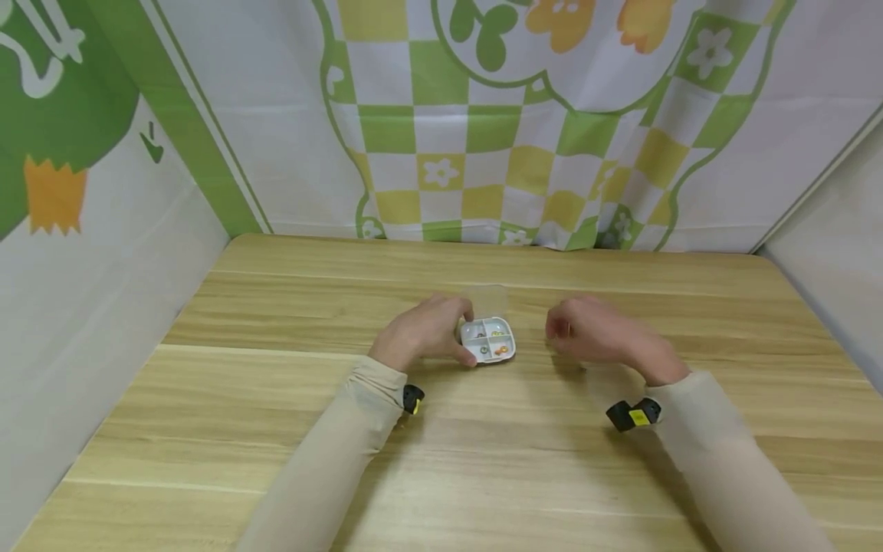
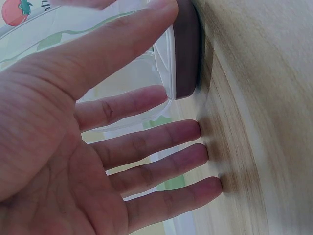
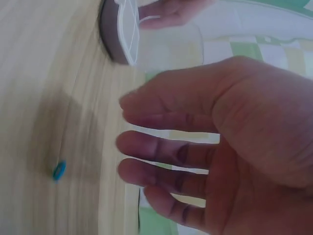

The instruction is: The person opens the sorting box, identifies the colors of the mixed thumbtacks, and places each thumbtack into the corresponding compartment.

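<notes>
A small white pill box (image 1: 487, 340) with divided compartments lies on the table, its clear lid (image 1: 488, 300) raised at the back. Tiny colourful pieces (image 1: 501, 350) lie inside it. My left hand (image 1: 429, 331) holds the box at its left side between thumb and index finger; in the left wrist view the other fingers stretch out to the tabletop. My right hand (image 1: 600, 335) hovers to the right of the box. In the right wrist view its thumb tip meets the index finger, and I cannot tell if something small is between them. A blue ring (image 3: 59, 170) lies on the wood near that hand.
The wooden table (image 1: 228, 429) spreads around both arms. A patterned curtain (image 1: 441, 130) hangs along its back edge, with white fabric walls at the left and right. Each wrist wears a black band (image 1: 631, 414) with a yellow mark.
</notes>
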Demonstrator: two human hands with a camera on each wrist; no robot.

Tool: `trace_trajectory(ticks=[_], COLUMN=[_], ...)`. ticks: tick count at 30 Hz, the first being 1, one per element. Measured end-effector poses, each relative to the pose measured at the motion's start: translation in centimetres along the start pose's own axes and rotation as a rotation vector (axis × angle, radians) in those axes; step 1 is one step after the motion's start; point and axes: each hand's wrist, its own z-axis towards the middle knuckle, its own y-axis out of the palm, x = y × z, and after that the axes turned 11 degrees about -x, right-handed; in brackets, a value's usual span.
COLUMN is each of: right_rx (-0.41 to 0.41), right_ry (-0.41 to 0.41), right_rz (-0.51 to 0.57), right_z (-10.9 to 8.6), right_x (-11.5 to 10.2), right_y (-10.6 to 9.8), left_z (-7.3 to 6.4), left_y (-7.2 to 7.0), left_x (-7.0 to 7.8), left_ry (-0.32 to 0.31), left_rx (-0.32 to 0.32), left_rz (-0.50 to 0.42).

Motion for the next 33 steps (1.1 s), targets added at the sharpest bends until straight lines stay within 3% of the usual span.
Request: trace_trajectory(ticks=[13,18,33], right_rx=[-0.11,-0.138,-0.092], right_ry=[-0.004,0.036,0.025], right_rz=[0.052,0.086,0.015], right_z=[-3.0,-3.6,-3.8], right_x=[2.5,2.8,2.9], right_y=[0.5,0.8,1.6], left_z=[-0.1,-0.1,-0.1], left_y=[-0.1,0.0,0.1], left_x=[0.2,0.2,0.1], left_ry=[-0.007,-0.009,0.0], left_rx=[-0.002,0.003,0.006], left_rz=[0.008,0.005,-0.006])
